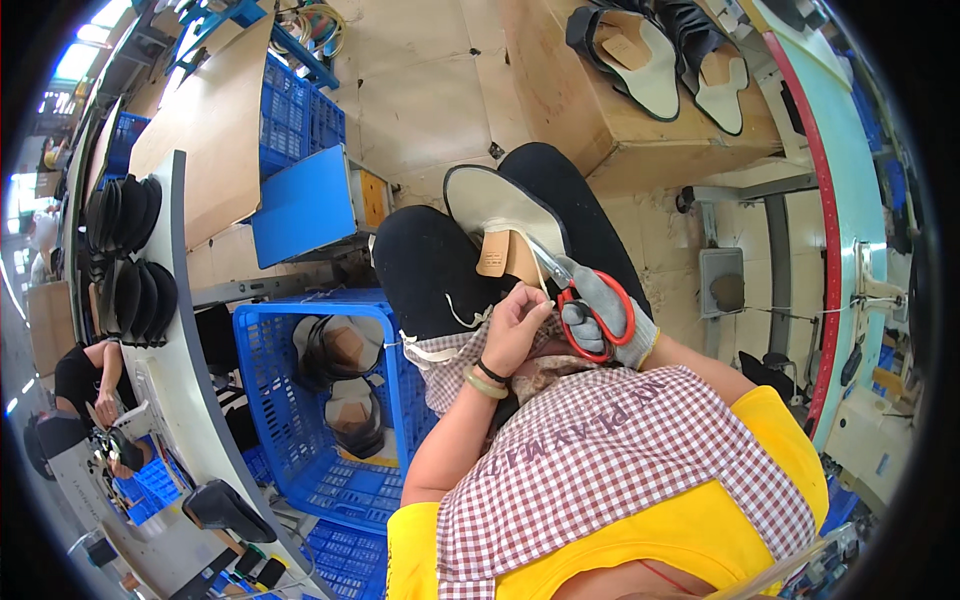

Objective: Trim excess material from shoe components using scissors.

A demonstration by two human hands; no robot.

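Note:
Across my knees lies a shoe upper (503, 196) with a pale lining, a dark edge and a tan insole tab (493, 253). My left hand (518, 323), bare, is closed in a pinch on a thin cream strip (537, 268) that runs up toward the upper. In a grey glove, my right hand (598, 303) grips scissors (625, 318) with red handles. Their metal blades point up and left, beside the strip and over the lower part of the upper. Whether the blades touch the strip I cannot tell.
At my left stands a blue crate (390, 400) with several shoe uppers (352, 415) inside. More uppers (640, 75) rest on a cardboard box (560, 85) ahead. Dark shoe parts (140, 300) line a bench (190, 400) on the left, where another person's hand (106, 408) is at work.

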